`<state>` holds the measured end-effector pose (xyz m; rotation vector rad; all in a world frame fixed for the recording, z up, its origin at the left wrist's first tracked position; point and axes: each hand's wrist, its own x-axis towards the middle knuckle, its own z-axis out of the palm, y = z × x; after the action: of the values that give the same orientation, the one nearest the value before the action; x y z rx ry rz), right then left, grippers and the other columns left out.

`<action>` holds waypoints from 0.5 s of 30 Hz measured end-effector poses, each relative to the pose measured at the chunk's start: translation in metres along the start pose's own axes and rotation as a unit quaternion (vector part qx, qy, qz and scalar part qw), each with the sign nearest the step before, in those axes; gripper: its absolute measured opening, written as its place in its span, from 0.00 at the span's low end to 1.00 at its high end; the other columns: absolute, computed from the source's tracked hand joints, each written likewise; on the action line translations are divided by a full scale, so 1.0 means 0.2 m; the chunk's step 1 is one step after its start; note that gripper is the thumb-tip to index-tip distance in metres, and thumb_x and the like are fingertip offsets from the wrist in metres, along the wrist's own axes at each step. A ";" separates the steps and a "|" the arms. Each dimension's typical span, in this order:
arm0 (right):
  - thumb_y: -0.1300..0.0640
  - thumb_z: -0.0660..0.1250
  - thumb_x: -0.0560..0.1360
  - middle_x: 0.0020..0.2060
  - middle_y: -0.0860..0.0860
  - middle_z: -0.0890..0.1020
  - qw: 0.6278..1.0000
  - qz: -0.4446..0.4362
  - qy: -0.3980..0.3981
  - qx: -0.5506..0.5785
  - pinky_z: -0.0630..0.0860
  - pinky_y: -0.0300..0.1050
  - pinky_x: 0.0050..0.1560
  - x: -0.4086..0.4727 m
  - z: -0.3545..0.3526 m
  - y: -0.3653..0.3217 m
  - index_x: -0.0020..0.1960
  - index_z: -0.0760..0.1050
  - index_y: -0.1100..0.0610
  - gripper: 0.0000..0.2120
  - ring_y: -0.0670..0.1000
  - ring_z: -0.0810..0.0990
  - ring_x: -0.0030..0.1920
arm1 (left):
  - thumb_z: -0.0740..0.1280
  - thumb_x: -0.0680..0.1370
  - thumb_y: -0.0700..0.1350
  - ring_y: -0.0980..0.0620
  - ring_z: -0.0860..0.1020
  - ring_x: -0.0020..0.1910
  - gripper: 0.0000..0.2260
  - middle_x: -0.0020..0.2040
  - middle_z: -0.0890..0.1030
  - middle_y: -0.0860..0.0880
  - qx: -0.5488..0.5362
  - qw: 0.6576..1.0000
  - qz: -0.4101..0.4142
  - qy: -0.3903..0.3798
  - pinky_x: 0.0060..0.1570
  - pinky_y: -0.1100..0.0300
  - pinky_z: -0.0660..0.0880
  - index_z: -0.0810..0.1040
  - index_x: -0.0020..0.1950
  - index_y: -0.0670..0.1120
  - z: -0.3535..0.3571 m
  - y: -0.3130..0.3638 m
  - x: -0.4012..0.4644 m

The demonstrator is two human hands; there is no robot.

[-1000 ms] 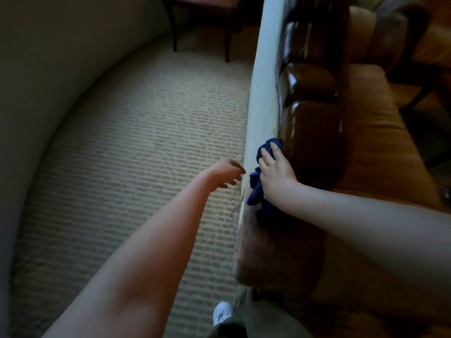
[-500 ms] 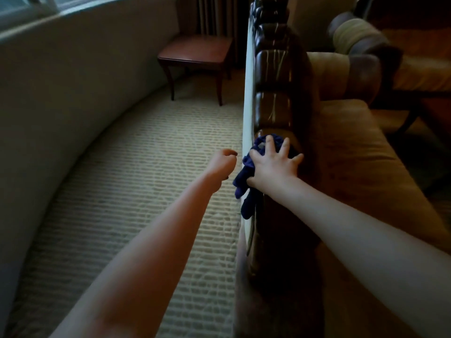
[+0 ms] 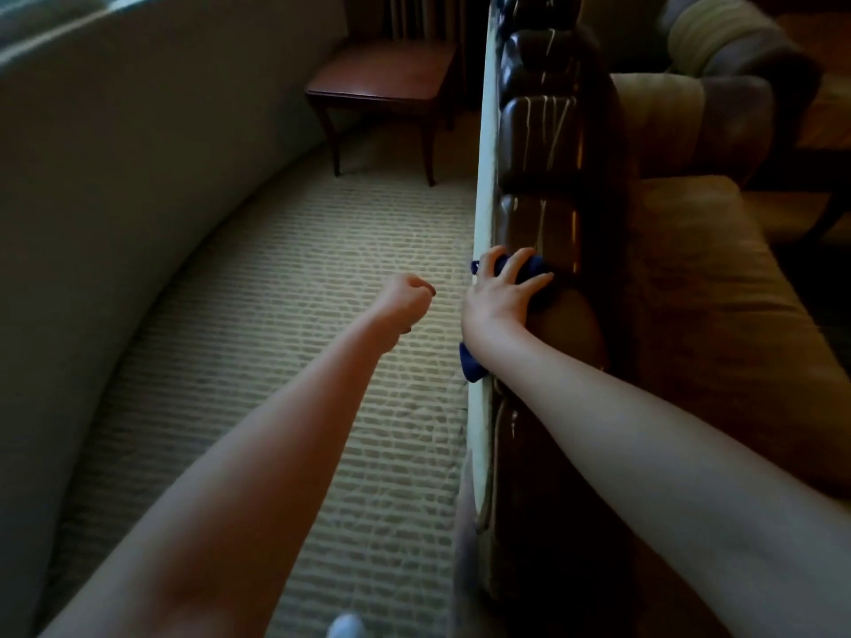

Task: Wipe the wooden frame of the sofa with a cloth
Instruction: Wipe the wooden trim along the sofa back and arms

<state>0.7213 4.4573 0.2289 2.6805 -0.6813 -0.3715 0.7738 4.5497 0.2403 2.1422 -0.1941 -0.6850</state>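
The sofa's dark, glossy carved wooden frame (image 3: 548, 145) runs along the top of the backrest, from near me to the far end. A blue cloth (image 3: 529, 269) lies on it under my right hand (image 3: 499, 297), whose spread fingers press it against the wood. One end of the cloth (image 3: 472, 366) hangs down the pale back of the sofa, below my wrist. My left hand (image 3: 407, 301) hovers in the air to the left of the frame, its fingers curled into a loose fist with nothing in it.
A patterned beige carpet (image 3: 299, 338) fills the floor between the sofa back and a curved grey wall (image 3: 115, 177). A small wooden side table (image 3: 387, 80) stands at the far end. The tan seat cushions (image 3: 718, 287) and a striped pillow (image 3: 718, 34) lie right.
My right hand has slid the cloth further along the frame, away from me, and its fingers have spread. The view has lifted, showing more of the far room. My left hand stays curled.
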 end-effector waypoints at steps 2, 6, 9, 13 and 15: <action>0.53 0.66 0.74 0.72 0.63 0.46 1.000 -0.011 -0.004 -0.006 0.56 0.78 0.61 -0.03 0.01 0.02 0.73 0.59 0.59 0.31 0.75 0.45 0.69 | 0.55 0.77 0.37 0.55 0.71 0.37 0.16 0.40 0.74 0.52 0.005 1.000 0.004 -0.017 0.34 0.62 0.69 0.78 0.59 0.44 0.02 0.01 0.01; 0.51 0.61 0.77 0.75 0.54 0.41 1.000 -0.011 -0.014 0.022 0.50 0.78 0.62 -0.16 0.04 0.01 0.75 0.58 0.53 0.28 0.69 0.37 0.72 | 0.54 0.77 0.35 0.51 0.75 0.45 0.18 0.46 0.78 0.47 0.020 0.996 0.053 -0.067 0.42 0.59 0.72 0.75 0.63 0.41 0.11 0.04 0.01; 0.47 0.61 0.76 0.75 0.51 0.38 0.999 0.024 0.005 0.022 0.48 0.75 0.64 -0.36 0.08 -0.06 0.75 0.57 0.51 0.30 0.65 0.33 0.72 | 0.54 0.75 0.33 0.47 0.75 0.54 0.19 0.58 0.77 0.42 0.031 0.991 0.092 -0.096 0.47 0.59 0.73 0.75 0.62 0.43 0.13 0.04 0.01; 0.45 0.64 0.73 0.75 0.49 0.37 0.981 0.121 0.047 0.146 0.44 0.70 0.67 -0.63 0.09 -0.09 0.71 0.62 0.42 0.27 0.61 0.34 0.73 | 0.55 0.76 0.35 0.40 0.77 0.53 0.18 0.57 0.79 0.40 0.067 0.977 0.162 -0.124 0.44 0.57 0.73 0.77 0.60 0.44 0.09 -0.02 0.02; 0.45 0.66 0.73 0.76 0.49 0.37 0.967 0.176 0.050 0.178 0.45 0.68 0.68 -0.75 0.09 -0.09 0.73 0.55 0.38 0.33 0.61 0.37 0.74 | 0.55 0.76 0.36 0.44 0.78 0.46 0.17 0.57 0.78 0.42 0.080 0.969 0.186 -0.142 0.38 0.62 0.70 0.76 0.60 0.45 0.04 -0.04 0.03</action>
<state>0.5951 4.5413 0.2299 2.7949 -1.2692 -0.0174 0.7726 4.5465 0.2283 2.0672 -0.8098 -0.7680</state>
